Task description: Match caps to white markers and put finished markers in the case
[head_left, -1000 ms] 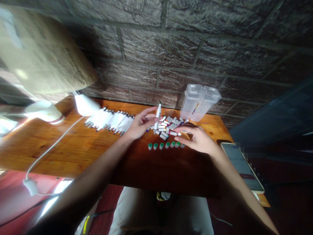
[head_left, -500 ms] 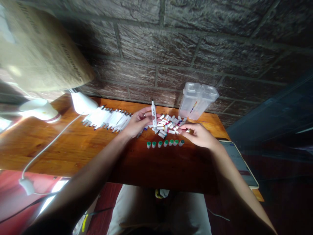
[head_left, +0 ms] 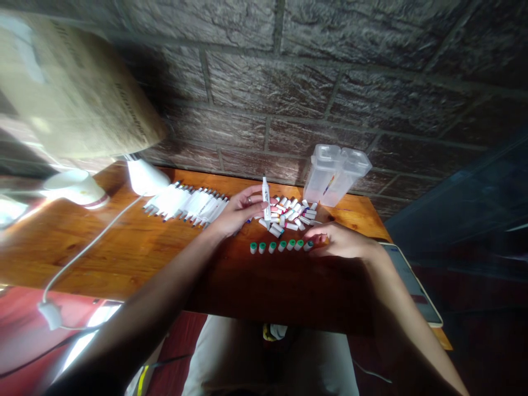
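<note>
One brick wall (head_left: 239, 71) is rising behind one wooden table (head_left: 124, 247), where one lamp (head_left: 82, 104) is standing at the left. Two clear plastic boxes (head_left: 324, 173) are standing side by side near the wall, and one phone (head_left: 412, 283) is lying at the right edge. The left hand (head_left: 235, 216) is closing its fingers around one white marker (head_left: 266, 199), which is standing nearly upright between thumb and fingertips, narrow tip up. The right hand (head_left: 342, 242) is hovering low with fingers curled, thumb and fingertips parted; whether it is holding or touching anything one cannot tell. Left of the left hand, many capped markers (head_left: 185, 204) are lying side by side, too bunched to count. Beyond and between the hands, a heap of loose caps (head_left: 292, 212) is spreading, also uncountable. Nearer the person, seven small caps (head_left: 282, 245) are standing in a row, six showing bright green tops and the seventh, darker, sitting right at the right fingertips.
</note>
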A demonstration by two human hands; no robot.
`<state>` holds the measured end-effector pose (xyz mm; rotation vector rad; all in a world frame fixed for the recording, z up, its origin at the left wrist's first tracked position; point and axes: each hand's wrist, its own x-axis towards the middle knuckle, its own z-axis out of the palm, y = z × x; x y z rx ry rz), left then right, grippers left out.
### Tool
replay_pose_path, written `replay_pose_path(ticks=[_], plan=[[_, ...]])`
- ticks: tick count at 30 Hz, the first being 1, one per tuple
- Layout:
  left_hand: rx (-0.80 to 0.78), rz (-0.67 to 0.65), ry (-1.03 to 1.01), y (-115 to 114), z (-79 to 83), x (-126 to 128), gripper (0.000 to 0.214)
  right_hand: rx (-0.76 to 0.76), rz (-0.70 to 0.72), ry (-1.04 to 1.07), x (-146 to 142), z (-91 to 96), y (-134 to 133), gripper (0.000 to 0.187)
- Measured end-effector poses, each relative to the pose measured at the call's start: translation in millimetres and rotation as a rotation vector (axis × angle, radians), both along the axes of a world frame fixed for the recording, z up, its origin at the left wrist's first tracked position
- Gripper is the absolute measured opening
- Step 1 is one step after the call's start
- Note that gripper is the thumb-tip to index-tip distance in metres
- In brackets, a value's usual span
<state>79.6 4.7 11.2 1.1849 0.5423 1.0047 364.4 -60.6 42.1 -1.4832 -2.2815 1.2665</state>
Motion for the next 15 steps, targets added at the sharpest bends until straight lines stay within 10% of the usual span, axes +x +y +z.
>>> replay_pose_path(ticks=[15], plan=[[-0.105,0.043,-0.164,1,4.2,-2,0.028,0.382,-0.203,0.386,-27,-4.2,-4,0.027]])
